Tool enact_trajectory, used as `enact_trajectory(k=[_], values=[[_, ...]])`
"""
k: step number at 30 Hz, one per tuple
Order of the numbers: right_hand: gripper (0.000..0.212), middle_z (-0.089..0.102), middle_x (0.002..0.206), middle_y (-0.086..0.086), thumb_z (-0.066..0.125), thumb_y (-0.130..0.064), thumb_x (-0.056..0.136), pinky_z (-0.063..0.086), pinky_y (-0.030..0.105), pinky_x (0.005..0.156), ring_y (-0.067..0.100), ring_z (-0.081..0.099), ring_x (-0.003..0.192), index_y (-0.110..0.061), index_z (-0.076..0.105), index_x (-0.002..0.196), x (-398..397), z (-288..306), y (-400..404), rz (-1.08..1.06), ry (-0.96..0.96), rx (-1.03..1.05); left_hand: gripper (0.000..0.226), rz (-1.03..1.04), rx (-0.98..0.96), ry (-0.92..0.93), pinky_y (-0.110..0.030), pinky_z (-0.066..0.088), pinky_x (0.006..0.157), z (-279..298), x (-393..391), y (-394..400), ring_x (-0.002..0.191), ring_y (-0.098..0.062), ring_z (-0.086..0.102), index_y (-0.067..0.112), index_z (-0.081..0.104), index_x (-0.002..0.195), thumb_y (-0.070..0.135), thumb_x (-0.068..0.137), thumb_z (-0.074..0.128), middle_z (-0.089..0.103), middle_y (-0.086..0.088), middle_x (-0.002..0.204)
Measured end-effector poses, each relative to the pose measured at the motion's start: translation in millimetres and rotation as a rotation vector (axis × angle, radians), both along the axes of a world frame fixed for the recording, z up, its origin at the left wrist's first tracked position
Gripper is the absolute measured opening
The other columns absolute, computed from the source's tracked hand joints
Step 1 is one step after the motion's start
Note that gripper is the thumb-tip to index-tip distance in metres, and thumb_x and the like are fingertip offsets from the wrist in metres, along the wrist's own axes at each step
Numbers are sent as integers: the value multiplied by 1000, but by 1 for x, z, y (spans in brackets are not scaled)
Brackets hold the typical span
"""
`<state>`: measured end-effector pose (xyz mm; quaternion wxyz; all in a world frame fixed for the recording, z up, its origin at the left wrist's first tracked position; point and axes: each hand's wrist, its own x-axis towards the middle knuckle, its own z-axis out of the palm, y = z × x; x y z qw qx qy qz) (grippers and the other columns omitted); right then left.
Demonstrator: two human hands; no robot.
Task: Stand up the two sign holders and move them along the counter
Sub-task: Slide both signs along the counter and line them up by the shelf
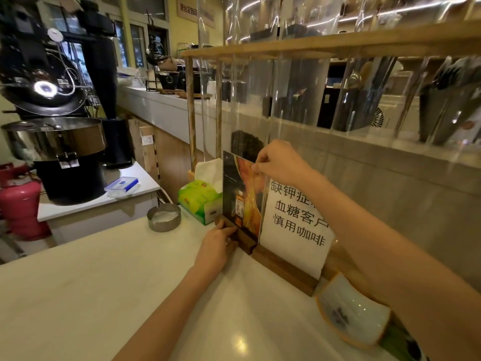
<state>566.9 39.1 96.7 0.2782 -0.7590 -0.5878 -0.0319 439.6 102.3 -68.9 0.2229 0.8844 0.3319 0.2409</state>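
Two sign holders stand upright on the white counter (104, 287), close to the back wall. The left sign holder (240, 201) has a dark and orange picture in a clear panel on a wooden base. My left hand (218, 243) grips that base at its near end. My right hand (281, 162) pinches the top edge of its panel. The right sign holder (296, 230) carries a white sheet with black characters on a longer wooden base; my right forearm crosses in front of its upper part.
A green tissue box (199, 201) sits just left of the signs, with a round metal tin (164, 217) beside it. A small ceramic dish (351, 316) lies at the right. Tall clear cylinders in a wooden rack (286, 48) stand behind. A coffee roaster (52, 113) is at left.
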Motion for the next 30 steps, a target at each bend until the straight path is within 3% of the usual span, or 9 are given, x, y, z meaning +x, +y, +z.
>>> enact_trajectory(k=[6,15,21,27,30], values=[[20,70,88,16,58,-15,86,42,14,57,19,62,74,1,70,89,2,-1,0,-17,29,23,37,6,-12,2,-32,39,101,-1,7,2,122,-29,49,13,57,122,13,85,58,51,-16,133],[20,67,84,12,57,-15,87,37,13,50,4,48,53,1,70,93,5,-3,-1,-43,67,49,37,-15,-40,-19,-32,40,100,-2,17,2,121,-30,50,11,57,120,12,84,59,51,-16,132],[20,67,85,11,57,-15,87,36,14,47,4,46,49,-1,69,94,7,-3,2,-73,62,56,37,-21,-48,-29,-30,38,102,-2,19,3,123,-28,50,11,57,121,13,84,58,50,-15,135],[20,71,93,15,56,-14,88,40,15,49,7,51,54,-1,70,94,8,-3,2,-91,66,43,38,-21,-31,-34,-29,37,103,-4,21,5,124,-27,49,13,56,122,15,84,59,49,-14,136],[20,71,95,14,56,-14,87,48,19,59,17,62,71,0,70,94,8,-2,2,-106,85,32,38,-24,-14,-29,-29,37,103,-6,21,6,123,-27,49,13,56,122,14,84,58,49,-13,136]])
